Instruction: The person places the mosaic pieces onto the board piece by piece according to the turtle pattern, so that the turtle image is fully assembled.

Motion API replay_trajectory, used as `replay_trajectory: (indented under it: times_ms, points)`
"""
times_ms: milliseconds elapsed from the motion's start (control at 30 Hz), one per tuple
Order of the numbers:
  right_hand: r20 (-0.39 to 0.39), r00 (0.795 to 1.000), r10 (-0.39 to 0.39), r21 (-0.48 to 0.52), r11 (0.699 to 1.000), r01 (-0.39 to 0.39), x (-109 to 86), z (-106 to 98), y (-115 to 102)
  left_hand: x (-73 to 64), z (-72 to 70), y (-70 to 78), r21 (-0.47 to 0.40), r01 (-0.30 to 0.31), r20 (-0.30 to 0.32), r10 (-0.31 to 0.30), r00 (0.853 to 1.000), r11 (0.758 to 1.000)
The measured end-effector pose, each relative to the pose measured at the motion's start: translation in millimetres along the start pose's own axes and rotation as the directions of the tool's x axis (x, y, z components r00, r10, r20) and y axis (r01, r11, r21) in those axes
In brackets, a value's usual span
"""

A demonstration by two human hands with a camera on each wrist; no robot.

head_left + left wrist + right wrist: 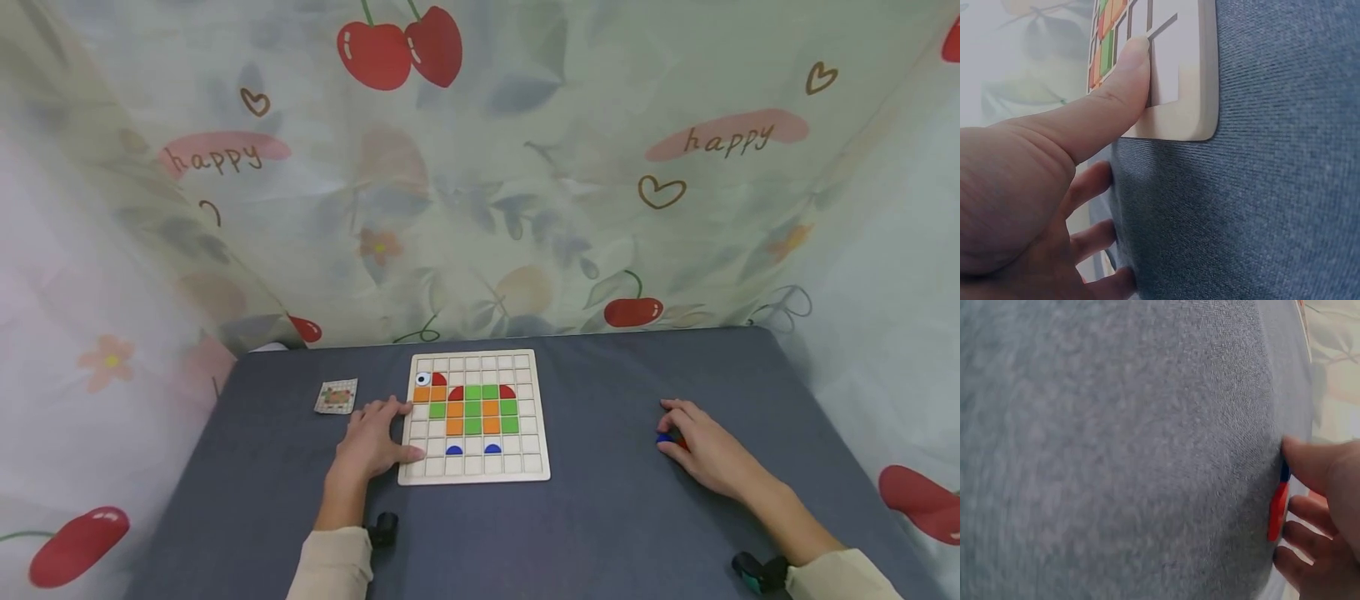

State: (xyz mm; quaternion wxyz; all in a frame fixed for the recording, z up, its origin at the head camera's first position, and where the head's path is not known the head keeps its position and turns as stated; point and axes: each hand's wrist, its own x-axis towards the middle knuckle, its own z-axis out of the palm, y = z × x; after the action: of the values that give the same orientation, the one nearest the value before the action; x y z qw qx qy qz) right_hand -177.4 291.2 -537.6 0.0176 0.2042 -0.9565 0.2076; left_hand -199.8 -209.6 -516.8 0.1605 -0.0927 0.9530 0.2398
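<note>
A pale square grid board (531,467) lies on the table, with orange, green, red and blue pieces and an eye tile (423,379) in its cells. My left hand (369,437) is spread at its left side. The left thumb (1132,59) rests on the board's corner area, while the other fingers reach along the left edge. Far right of the board, my right hand (703,450) is low on the cloth. It pinches a small blue piece (663,437) between thumb and fingers. A red-orange piece (1278,512) shows beside the blue one, partly under the hand.
A small picture card (336,397) lies left of the board, near the left hand. Dark grey cloth (600,533) covers the table. A patterned curtain (480,208) hangs behind the far edge and at both sides.
</note>
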Motion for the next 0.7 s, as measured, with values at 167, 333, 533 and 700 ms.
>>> replay_trajectory:
  times_ms: [167,333,533,700]
  points:
    - [-0.086,0.996,-0.03,-0.034,0.999,0.027,3.5,4,-3,-0.6,-0.8,0.0,0.0,-0.011,-0.001,0.011,1.0,1.0]
    - [-0.129,0.992,-0.011,-0.042,0.999,0.006,13.6,7,-14,-1.2,-3.2,0.2,0.004,-0.008,0.0,0.008,1.0,1.0]
    - [-0.138,0.99,-0.012,-0.044,0.999,0.006,30.0,16,-32,-0.3,-4.7,-0.5,0.015,-0.005,-0.013,0.005,1.0,1.0]
    - [-0.11,0.994,-0.019,-0.028,0.999,0.016,44.0,20,-43,-0.1,-1.1,-0.9,0.015,-0.018,-0.013,0.018,1.0,1.0]
